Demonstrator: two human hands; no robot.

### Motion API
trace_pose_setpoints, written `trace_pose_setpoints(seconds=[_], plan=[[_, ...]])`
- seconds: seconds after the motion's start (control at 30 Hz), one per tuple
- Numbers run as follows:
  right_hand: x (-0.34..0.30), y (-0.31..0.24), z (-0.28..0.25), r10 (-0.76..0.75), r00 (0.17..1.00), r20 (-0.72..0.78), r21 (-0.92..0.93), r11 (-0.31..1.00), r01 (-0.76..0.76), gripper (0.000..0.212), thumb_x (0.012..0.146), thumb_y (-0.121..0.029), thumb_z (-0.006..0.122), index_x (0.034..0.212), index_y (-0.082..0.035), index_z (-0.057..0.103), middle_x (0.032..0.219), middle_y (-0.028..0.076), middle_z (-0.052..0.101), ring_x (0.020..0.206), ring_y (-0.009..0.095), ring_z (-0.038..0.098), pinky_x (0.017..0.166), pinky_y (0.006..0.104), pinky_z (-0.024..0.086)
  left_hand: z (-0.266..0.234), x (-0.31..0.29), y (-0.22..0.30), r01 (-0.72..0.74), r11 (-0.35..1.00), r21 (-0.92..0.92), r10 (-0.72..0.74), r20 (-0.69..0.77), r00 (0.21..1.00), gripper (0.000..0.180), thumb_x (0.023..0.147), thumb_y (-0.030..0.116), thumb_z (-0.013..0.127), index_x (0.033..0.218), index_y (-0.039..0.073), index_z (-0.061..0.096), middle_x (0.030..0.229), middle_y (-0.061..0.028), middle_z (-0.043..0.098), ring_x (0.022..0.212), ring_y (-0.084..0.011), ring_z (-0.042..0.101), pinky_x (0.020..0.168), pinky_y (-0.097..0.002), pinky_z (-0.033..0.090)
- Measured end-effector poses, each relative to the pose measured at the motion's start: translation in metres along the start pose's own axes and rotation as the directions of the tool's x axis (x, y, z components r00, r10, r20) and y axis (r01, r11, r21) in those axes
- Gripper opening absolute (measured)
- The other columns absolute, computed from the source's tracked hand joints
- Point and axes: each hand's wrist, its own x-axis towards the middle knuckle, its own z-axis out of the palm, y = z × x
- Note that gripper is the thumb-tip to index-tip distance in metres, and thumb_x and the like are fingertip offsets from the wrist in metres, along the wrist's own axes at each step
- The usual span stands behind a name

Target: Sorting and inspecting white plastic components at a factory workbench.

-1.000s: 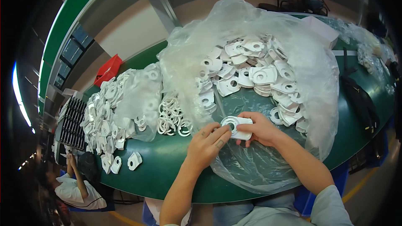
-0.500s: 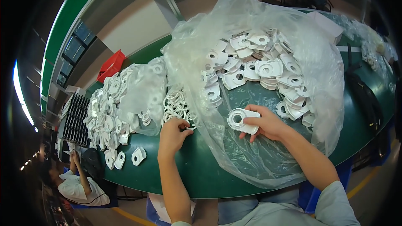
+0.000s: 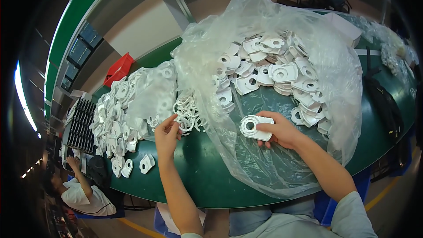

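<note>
My right hand (image 3: 282,131) is closed around a white plastic housing (image 3: 254,127), a flat piece with a round hole and a raised ring, thumb on top. It is held over the clear plastic sheeting on the table. To the left, my left hand (image 3: 167,136) has its thumb and fingers pinched at the near left edge of a heap of white rings (image 3: 189,110). A white ring (image 3: 183,126) appears to sit at its fingertips, partly hidden by them.
Many similar white housings (image 3: 284,72) lie inside the large open plastic bag (image 3: 202,61). Another pile of white parts (image 3: 114,121) is at left, beside black stacked trays (image 3: 81,125) and a red bin (image 3: 119,69). A person (image 3: 88,196) sits at far left on the green table (image 3: 198,180).
My left hand has moved left and slightly away from me along the edge of the ring heap. My right hand still holds the white housing in nearly the same place.
</note>
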Motion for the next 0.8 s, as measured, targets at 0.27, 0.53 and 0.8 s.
trace_pose_setpoints(seconds=[0.27,0.53,0.8], plan=[[0.0,0.0,0.008,-0.041,0.994,-0.1,0.146,0.988,0.055,0.029,0.086,-0.004,0.052,0.114,0.0,0.047,0.096,0.017,0.061,0.076,0.024,0.066,0.058,0.031,0.058,0.01,-0.009,0.023,0.017,0.993,-0.114,-0.015,0.023,1.0,0.01,0.082,0.001,0.054,0.091,-0.003,0.054,0.083,-0.0108,0.061,0.063,-0.017,0.062,0.044,-0.0235,0.046],[0.001,0.002,0.01,-0.086,0.986,-0.143,0.233,0.965,0.118,0.031,0.086,-0.001,0.05,0.116,0.002,0.043,0.105,0.019,0.058,0.088,0.03,0.065,0.074,0.0365,0.057,0.089,-0.031,0.05,0.073,0.943,-0.325,0.034,0.313,0.949,0.007,0.084,0.005,0.057,0.09,0.0,0.057,0.083,-0.0069,0.061,0.071,-0.0137,0.06,0.055,-0.0229,0.047],[0.007,0.017,0.009,-0.202,0.957,-0.208,0.146,0.961,0.234,0.04,0.081,0.006,0.05,0.12,0.001,0.041,0.103,0.017,0.059,0.09,0.024,0.064,0.077,0.0329,0.055,0.123,-0.044,0.053,0.377,0.805,-0.457,-0.189,0.405,0.894,0.013,0.083,0.003,0.061,0.094,-0.004,0.058,0.082,-0.011,0.064,0.068,-0.0168,0.064,0.06,-0.0257,0.053]])
